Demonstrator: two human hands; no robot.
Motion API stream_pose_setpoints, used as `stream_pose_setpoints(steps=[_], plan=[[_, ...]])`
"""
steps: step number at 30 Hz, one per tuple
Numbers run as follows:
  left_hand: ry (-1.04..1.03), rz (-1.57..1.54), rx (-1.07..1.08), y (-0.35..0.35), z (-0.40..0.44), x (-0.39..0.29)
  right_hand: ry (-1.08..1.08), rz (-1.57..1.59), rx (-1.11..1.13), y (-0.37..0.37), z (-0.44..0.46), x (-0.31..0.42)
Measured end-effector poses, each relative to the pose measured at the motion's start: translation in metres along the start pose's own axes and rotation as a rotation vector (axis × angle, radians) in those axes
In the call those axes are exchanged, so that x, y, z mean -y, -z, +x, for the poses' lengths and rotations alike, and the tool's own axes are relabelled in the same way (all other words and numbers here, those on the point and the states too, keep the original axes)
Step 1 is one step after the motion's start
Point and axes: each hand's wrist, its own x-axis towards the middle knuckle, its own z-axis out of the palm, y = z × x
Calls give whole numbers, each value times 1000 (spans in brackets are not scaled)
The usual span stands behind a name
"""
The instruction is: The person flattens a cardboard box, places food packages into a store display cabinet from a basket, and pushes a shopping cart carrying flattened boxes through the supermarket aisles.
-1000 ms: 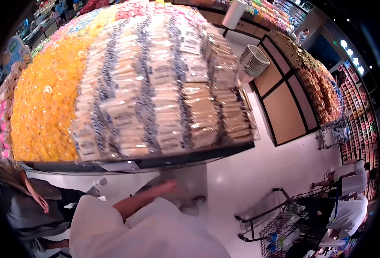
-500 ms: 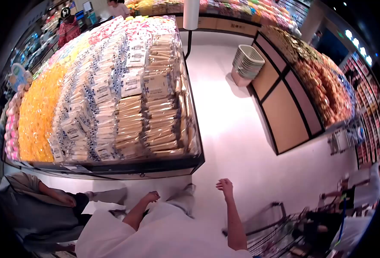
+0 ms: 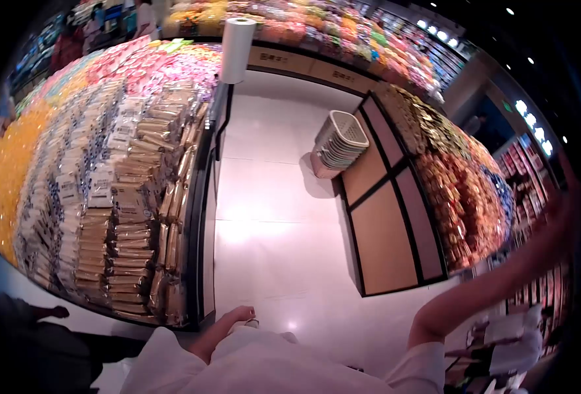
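Observation:
My left hand (image 3: 243,314) hangs low in front of my white shirt (image 3: 270,358), its fingers curled in, with no object showing in it. It is nearest to the lower corner of a display bin (image 3: 195,289), apart from it. Packs in clear and brown wrapping (image 3: 129,262) are heaped in that bin. My right arm reaches out and up to the right edge of the view. There my right hand (image 3: 559,197) is dark and blurred, so its fingers cannot be made out. Behind that arm are a bin of wrapped goods (image 3: 464,203) and stocked shelves (image 3: 533,171).
Stacked baskets (image 3: 340,141) stand on the pale floor (image 3: 270,217) against the right-hand bin. A white roll (image 3: 236,49) on a post marks the left bin's far corner. One person (image 3: 27,328) is close on my left; another in white (image 3: 517,341) is at lower right.
My view has turned right, and the left bin has shifted left. My right arm has swung from low in front up and out to the right. The cart at lower right is no longer visible.

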Motion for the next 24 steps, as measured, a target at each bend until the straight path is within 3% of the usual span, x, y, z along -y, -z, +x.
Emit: stream_pose_setpoints(steps=[2, 4, 5, 6, 7, 9, 11, 13, 14, 16, 17, 18, 19, 20, 22, 24], plan=[[119, -421, -280, 32, 16, -25, 9, -109, -174, -13, -14, -37], [234, -572, -564, 46, 37, -18, -202, 223, -60, -92, -14, -58], [344, -588, -635, 51, 48, -9, -127, 124, 224, -148, -15, -119], [465, -517, -699, 47, 56, 6, -355, 59, 504, -171, -17, -131], [582, -444, -770, 42, 70, 25, -237, 351, 252, -179, -39, -157], [787, -533, -782, 19, 90, 61, -176, 554, -19, -183, -72, -183], [1006, -418, -427, 8, 100, 84, -247, 570, -88, -202, -91, -220], [941, -308, -340, 13, 95, 70, -299, 588, -136, -230, -93, -254], [782, -371, -388, 32, 90, 45, -332, 599, -131, -251, -88, -271], [187, -680, -553, 92, 70, -47, -559, 531, 33, -318, -82, -303], [297, -591, -459, 129, 102, -61, -863, 366, 265, -365, -88, -321], [464, -465, -402, 174, 151, -75, -828, 273, 570, -395, -112, -354], [572, -385, -385, 215, 192, -91, -903, 227, 551, -400, -110, -343], [595, -391, -415, 249, 228, -101, -965, 203, 391, -395, -111, -338], [384, -674, -578, 300, 297, -97, -831, 285, 56, -374, -100, -336], [274, -671, -528, 366, 352, -136, -1111, 182, 23, -411, -96, -347]])
